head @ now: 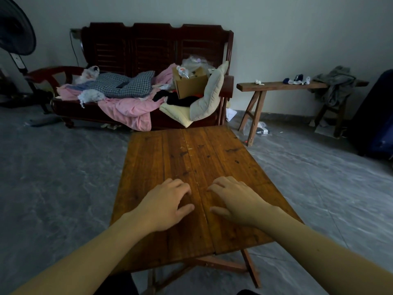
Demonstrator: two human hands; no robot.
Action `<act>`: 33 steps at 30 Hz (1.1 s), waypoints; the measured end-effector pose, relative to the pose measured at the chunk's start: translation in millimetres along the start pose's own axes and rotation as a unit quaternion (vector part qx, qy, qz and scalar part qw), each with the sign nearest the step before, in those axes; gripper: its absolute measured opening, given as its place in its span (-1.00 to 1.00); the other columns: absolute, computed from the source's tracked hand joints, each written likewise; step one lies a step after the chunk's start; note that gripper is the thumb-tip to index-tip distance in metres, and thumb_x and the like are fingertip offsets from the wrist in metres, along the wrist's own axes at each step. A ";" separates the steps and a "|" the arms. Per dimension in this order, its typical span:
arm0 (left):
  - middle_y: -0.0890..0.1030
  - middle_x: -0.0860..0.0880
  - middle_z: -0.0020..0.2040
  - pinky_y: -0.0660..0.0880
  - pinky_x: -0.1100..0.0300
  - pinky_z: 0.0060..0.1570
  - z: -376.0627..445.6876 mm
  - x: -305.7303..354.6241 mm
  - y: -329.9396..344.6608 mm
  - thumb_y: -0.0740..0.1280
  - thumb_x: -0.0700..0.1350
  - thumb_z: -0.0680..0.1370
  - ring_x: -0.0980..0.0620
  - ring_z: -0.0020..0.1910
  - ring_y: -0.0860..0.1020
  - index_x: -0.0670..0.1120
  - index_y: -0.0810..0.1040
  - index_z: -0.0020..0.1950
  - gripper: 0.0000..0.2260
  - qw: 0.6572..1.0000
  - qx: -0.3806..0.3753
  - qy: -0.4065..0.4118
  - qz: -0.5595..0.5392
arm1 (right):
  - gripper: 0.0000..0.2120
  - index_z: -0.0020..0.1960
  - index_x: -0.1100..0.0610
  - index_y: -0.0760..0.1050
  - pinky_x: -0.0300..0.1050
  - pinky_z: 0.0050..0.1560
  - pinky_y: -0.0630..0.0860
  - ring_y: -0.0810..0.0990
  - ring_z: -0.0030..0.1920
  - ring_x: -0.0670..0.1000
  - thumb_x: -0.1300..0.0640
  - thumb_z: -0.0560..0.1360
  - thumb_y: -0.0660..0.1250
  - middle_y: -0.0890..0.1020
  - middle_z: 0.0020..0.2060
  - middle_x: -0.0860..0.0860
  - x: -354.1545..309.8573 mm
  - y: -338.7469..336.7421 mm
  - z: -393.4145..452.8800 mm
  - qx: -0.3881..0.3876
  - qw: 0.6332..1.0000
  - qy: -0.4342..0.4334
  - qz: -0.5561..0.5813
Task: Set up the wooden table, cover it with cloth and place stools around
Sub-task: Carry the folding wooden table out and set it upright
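Grey floor [63, 177] lies bare on both sides of the table, with wide open room to the left and right of it and a narrower strip between its far edge and the sofa. White wall [276, 28] closes the back of the room. Along it stands a dark wooden sofa [153, 45] heaped with a pink sheet [129, 109], a checked cloth [125, 86], a cardboard box [191, 84] and a pale cushion [209, 96]. To its right a long wooden bench [276, 86] stands near the wall, with a grey garment [333, 84] draped over its far end and small bits of fabric on top. A standing fan [14, 26] fills the upper left corner. The wooden table [191, 154] stands in the middle of the floor, unfolded, its top bare, a seam running down the centre between two halves, and crossed legs showing under the near edge. The left hand [168, 201] rests palm down on the left half, fingers spread and gripping nothing. The right hand [236, 201] rests the same way on the right half, just across the seam, flat and empty.
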State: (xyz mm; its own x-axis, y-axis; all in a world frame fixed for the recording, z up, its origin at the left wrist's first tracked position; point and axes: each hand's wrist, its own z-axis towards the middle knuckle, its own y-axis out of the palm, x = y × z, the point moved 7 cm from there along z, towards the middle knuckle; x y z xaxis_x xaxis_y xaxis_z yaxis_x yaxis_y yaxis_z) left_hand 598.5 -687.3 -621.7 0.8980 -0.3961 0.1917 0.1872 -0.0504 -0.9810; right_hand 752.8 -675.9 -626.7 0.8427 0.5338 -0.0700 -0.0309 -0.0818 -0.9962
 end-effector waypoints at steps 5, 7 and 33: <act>0.41 0.14 0.32 0.43 0.07 0.24 22.6 -33.1 -2.9 0.26 0.21 0.55 0.13 0.27 0.36 0.12 0.40 0.32 -0.62 0.998 -0.007 -0.058 0.002 | -0.42 0.49 -0.07 0.22 0.10 0.41 0.34 0.27 0.45 0.04 -0.19 0.54 0.28 0.28 0.46 -0.02 11.2 2.8 25.6 0.010 0.995 0.085 0.054; 0.37 0.10 0.40 0.38 0.00 0.32 34.8 -53.3 3.2 0.27 0.21 0.55 0.07 0.37 0.31 0.12 0.36 0.39 -0.56 0.996 -0.015 -0.086 -0.003 | -0.39 0.51 -0.08 0.19 0.12 0.44 0.30 0.23 0.48 0.06 -0.20 0.54 0.28 0.24 0.49 -0.01 14.4 12.7 37.6 0.013 0.991 0.112 0.077; -0.22 0.08 0.58 0.02 -0.29 0.47 100.5 -165.5 20.1 0.59 0.27 0.16 -0.17 0.55 -0.19 0.37 -0.05 0.49 0.09 0.943 -0.281 -0.177 -0.006 | -0.22 0.53 -0.16 0.12 0.41 0.48 0.00 -0.18 0.56 0.26 0.01 0.46 0.47 -0.02 0.58 0.08 18.1 29.8 154.9 -0.159 0.931 0.278 0.172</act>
State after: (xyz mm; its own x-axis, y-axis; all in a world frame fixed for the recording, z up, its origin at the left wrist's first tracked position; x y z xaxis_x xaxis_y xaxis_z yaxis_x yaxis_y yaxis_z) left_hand 493.7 -530.6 -670.3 0.9926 -0.0661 0.1023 0.0466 -0.5696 -0.8206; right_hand 683.9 -538.2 -665.8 0.9633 -0.0822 -0.2555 -0.2641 -0.4600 -0.8477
